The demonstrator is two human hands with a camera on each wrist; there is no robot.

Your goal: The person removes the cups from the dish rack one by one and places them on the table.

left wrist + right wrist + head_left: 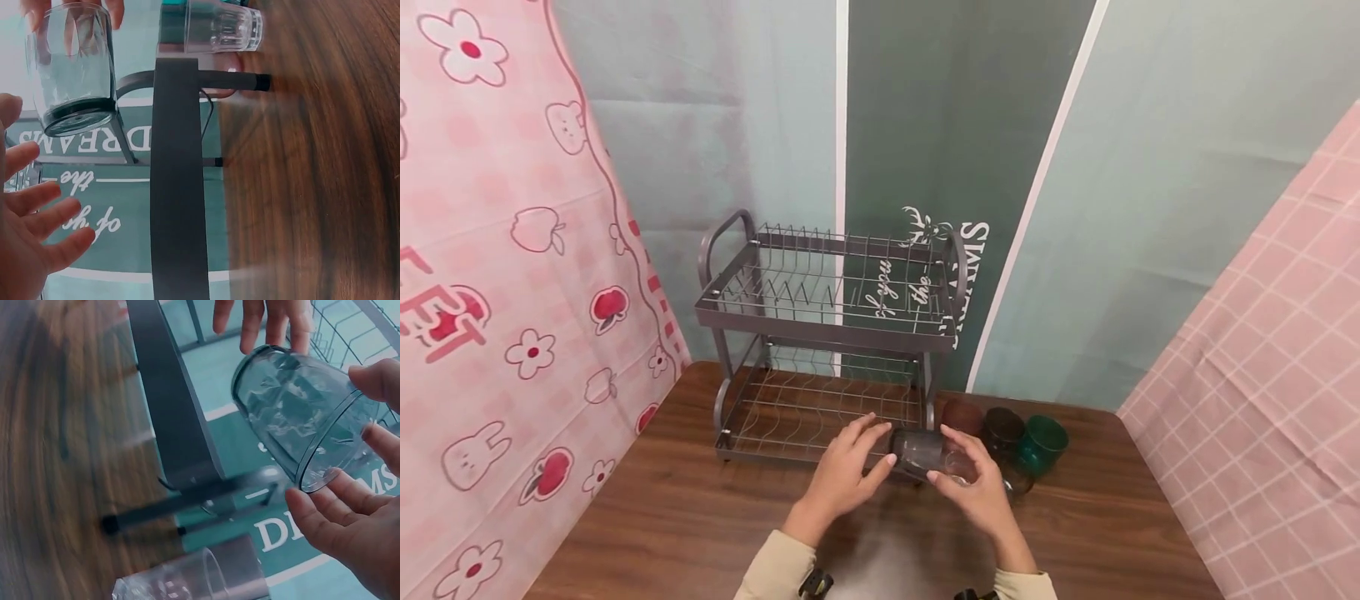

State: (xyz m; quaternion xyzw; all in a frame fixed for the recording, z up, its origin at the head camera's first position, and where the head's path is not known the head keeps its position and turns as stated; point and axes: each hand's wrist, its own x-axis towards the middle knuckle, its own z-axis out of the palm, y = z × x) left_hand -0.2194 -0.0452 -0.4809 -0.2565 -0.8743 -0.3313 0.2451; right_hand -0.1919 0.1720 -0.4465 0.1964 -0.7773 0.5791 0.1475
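A smoky grey drinking glass (917,450) is held tilted on its side in front of the rack's lower right corner. My right hand (977,479) grips it around the rim end, fingers and thumb on opposite sides, as the right wrist view shows. Near the base end of the glass (294,406), my left hand (846,467) has its fingers extended. In the left wrist view the left hand (37,219) is spread, with a gap between it and the glass (75,75). Whether a left fingertip touches the base cannot be told.
A two-tier grey dish rack (823,329) stands at the back of the wooden table (647,500). Right of it are a reddish glass (961,415), a dark brown glass (1003,427) and a teal glass (1043,444). A clear glass (225,26) stands nearer. Printed curtains surround the table.
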